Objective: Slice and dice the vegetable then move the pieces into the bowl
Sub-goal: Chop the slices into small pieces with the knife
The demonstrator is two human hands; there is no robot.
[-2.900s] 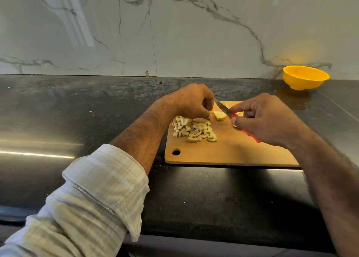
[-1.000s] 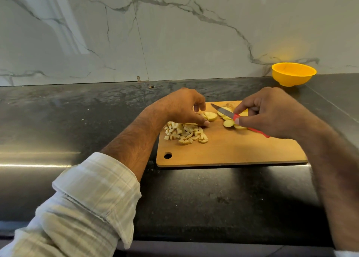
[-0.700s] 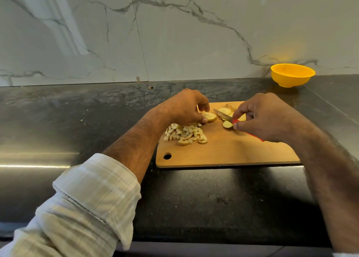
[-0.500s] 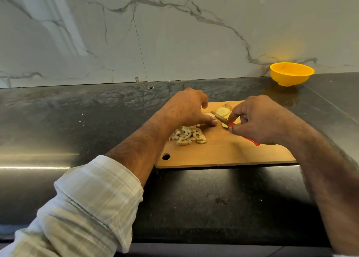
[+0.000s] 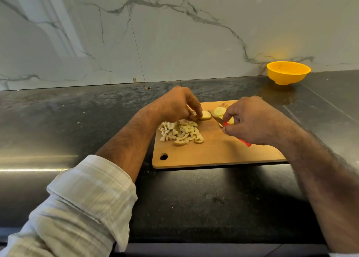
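Since the frame half a second back, your left hand [image 5: 177, 103] had drawn one slice [image 5: 205, 115] clear of the knife toward the diced pile, and your right hand [image 5: 252, 120] had shifted slightly right with the blade.

Left grip: fingers curled down, thumb and fingertips pinching the near edge of that pale round slice, which lay flat on the cutting board [image 5: 215, 151], just beyond the pile.

Right grip: fingers closed round the red handle of the knife [image 5: 225, 123]; the handle's tail showed below your palm, and the short blade pointed left and away, its tip near a second slice [image 5: 219, 111]. Whether the edge touched that slice could not be told. More pieces lay partly hidden behind your right fingers.

The diced pieces [image 5: 180, 132] sat in a loose heap on the left half of the board, beneath your left wrist, none off the board.

The board lay on the dark bench [image 5: 194, 202], hanging hole at its near left corner. The yellow bowl [image 5: 288, 73] stood well apart at the far right, against the marble wall [image 5: 174, 33]; its inside could not be seen well enough to judge its contents. Your left sleeve [image 5: 83, 204] was rolled to mid-forearm.
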